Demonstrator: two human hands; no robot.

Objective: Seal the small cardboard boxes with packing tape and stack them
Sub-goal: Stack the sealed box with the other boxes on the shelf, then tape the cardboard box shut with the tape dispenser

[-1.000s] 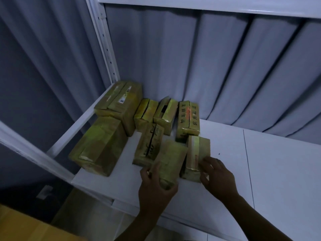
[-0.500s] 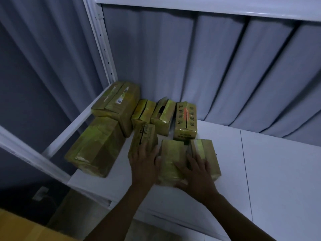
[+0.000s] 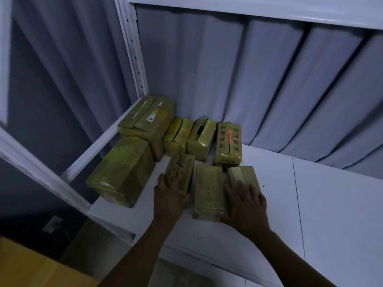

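Several small tape-wrapped cardboard boxes lie on a white shelf [image 3: 275,204]. In the front row are a printed box [image 3: 183,168], a plain middle box [image 3: 207,193] and a right box [image 3: 242,176]. My left hand [image 3: 170,196] grips the near end of the printed box, fingers over its top and thumb on its right side. My right hand [image 3: 246,203] rests flat with spread fingers on the right box and touches the middle box's right edge. Behind them stand a closed box [image 3: 178,135], a box with raised flaps [image 3: 201,139] and a lettered box [image 3: 228,145].
Two larger taped boxes, one at the back [image 3: 146,121] and one in front [image 3: 122,172], fill the shelf's left end by the white upright post [image 3: 132,50]. Grey curtain hangs behind. An upper shelf [image 3: 248,9] runs overhead. The shelf's front edge is near my wrists.
My left hand has drawn the printed box a little left, away from the middle box. My right hand has shifted right, from the middle box onto the right box.
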